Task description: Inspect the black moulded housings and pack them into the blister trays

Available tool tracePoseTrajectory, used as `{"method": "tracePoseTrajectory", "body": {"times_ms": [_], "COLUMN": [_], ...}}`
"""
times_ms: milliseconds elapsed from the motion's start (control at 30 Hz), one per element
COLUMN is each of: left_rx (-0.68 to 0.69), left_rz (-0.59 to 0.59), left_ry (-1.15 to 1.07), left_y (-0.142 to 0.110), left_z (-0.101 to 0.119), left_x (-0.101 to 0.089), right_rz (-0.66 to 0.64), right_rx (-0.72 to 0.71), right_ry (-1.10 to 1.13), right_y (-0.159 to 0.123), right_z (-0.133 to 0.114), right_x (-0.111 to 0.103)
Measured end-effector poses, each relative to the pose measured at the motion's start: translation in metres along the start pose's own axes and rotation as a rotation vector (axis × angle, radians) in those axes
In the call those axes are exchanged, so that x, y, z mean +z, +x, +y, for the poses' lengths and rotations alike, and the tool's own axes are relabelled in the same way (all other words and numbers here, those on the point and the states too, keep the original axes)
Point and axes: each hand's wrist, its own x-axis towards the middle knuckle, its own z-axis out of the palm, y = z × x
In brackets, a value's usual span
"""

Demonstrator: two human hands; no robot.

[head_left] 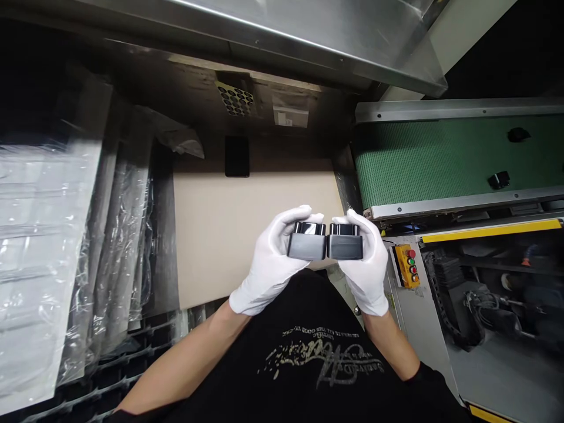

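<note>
White gloves cover both hands. My left hand (277, 244) is closed around one black plastic housing (307, 247), a small boxy part with a glossy narrower top. In the same way my right hand (368, 252) grips a second black plastic housing (345, 247) of like shape. The two parts are held side by side, almost touching, in front of my body above the near right part of a beige board (220, 235). Fingertips show behind the parts; the palms' inner sides are partly hidden.
A dark rectangular object (237, 156) lies at the board's back edge. Plastic-wrapped trays (39, 235) stack at left. On the right runs a green conveyor belt (418, 158) carrying black parts (499, 180), with a yellow button box (406, 266) below. A metal hood (286, 29) overhangs the back.
</note>
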Motion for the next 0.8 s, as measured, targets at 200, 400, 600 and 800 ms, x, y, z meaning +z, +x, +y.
{"method": "tracePoseTrajectory", "body": {"times_ms": [200,400,600,800], "left_rx": [-0.029,-0.028,-0.024,-0.021], "left_rz": [0.029,0.036,0.034,0.032], "left_ry": [0.021,0.024,0.042,-0.018], "left_y": [-0.004,-0.006,-0.009,-0.012], "left_z": [-0.004,-0.004,-0.002,-0.005], "left_x": [0.0,0.001,0.002,0.0], "right_rz": [0.043,0.041,0.046,0.032], "right_rx": [-0.098,-0.114,-0.108,-0.115], "right_ry": [0.005,-0.088,-0.025,-0.022], "right_y": [-0.005,-0.006,-0.01,-0.01], "right_z": [-0.003,-0.002,-0.001,-0.002], "right_x": [0.006,0.004,0.004,0.004]}}
